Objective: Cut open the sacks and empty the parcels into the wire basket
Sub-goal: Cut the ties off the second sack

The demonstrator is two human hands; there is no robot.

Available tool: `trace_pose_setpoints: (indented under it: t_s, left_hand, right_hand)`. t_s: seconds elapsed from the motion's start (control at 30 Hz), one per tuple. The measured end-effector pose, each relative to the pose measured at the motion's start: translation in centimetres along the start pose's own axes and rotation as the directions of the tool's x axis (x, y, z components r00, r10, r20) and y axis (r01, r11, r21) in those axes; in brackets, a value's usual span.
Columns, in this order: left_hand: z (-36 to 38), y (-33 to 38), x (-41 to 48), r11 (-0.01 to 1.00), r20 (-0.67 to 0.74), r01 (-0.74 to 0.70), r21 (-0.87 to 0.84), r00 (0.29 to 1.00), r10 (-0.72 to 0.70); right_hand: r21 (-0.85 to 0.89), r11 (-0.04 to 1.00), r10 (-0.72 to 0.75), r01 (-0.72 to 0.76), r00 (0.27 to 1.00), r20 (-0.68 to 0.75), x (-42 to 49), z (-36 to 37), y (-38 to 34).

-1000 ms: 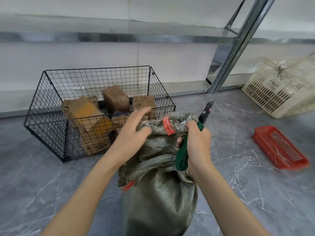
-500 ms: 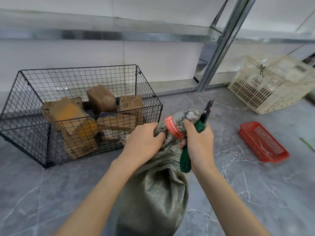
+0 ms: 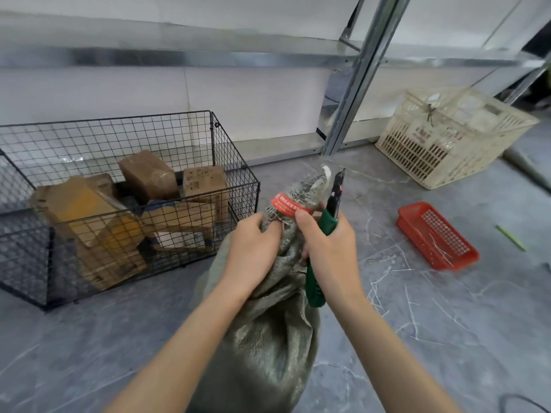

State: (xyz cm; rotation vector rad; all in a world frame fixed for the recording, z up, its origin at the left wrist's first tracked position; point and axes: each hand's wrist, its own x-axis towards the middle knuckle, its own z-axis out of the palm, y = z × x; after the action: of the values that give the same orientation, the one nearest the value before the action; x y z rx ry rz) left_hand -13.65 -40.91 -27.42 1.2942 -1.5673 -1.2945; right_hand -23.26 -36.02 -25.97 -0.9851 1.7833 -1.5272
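head view: sack stands just right of the wire basket, uncut. your left hand grips its neck. your right hand clutches the green cutter and thumbs the red tie. likely next: blade through the tie, away from fingers.

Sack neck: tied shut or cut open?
Tied shut: the red tie wraps the bunched neck of the sack; left hand grips it, right hand holds the cutter.

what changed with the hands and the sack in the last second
The left hand, open above the sack a second ago, came down and now grips its bunched neck below the red tie. The right hand still holds the green cutter against the neck. Tie uncut; parcels in the wire basket unmoved.
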Motion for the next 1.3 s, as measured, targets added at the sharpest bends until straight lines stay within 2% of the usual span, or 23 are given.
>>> trace_pose_setpoints:
  t_s: [0.13, 0.23, 0.5, 0.6, 0.8, 0.9, 1.03, 1.17, 1.3]
  left_hand:
    - [-0.7, -0.3, -0.5, 1.000, 0.037, 0.008, -0.012, 0.999, -0.008]
    - [-1.9, -0.8, -0.7, 1.000, -0.022, 0.028, 0.002, 0.999, -0.028]
    - [-5.9, -1.2, -1.8, 0.989, -0.164, 0.047, -0.143, 0.984, -0.071]
    - [-6.8, -1.4, -1.8, 0.985, -0.252, 0.034, -0.167, 0.965, -0.076]
    - [-6.1, -1.8, -0.6, 0.968, -0.285, 0.064, -0.244, 0.949, -0.135]
    - [-5.0, -1.9, 0.5, 0.969, -0.332, 0.069, -0.237, 0.932, -0.147]
    - [-3.5, -1.5, 1.6, 0.980, -0.367, 0.031, -0.199, 0.925, -0.103]
    - [-2.2, -1.4, 2.1, 0.993, -0.396, -0.026, -0.114, 0.918, -0.021]
    - [-1.2, -1.5, 2.2, 0.997, -0.398, -0.083, 0.007, 0.914, 0.079]
  right_hand:
    - [0.030, 0.997, 0.061, -0.065, 0.990, 0.128, 0.8, 1.0, 0.0]
    - [0.051, 0.989, 0.127, -0.140, 0.970, 0.209, 1.0, 2.5, 0.0]
    - [0.184, 0.948, 0.175, -0.261, 0.907, 0.382, 0.4, 6.8, -0.6]
    - [0.195, 0.951, 0.142, -0.242, 0.898, 0.417, 0.0, 7.8, -1.0]
    - [0.007, 0.997, 0.072, -0.081, 0.916, 0.394, -0.5, 6.8, -1.5]
    - [-0.098, 0.995, 0.067, -0.031, 0.915, 0.398, -0.4, 5.1, -1.3]
    - [-0.063, 0.990, 0.143, -0.129, 0.843, 0.519, -0.5, 3.2, -1.4]
    - [-0.024, 0.994, 0.105, -0.110, 0.824, 0.556, -0.6, 1.4, -1.4]
    - [-0.051, 0.983, 0.174, -0.178, 0.796, 0.579, -0.5, 0.3, -1.4]
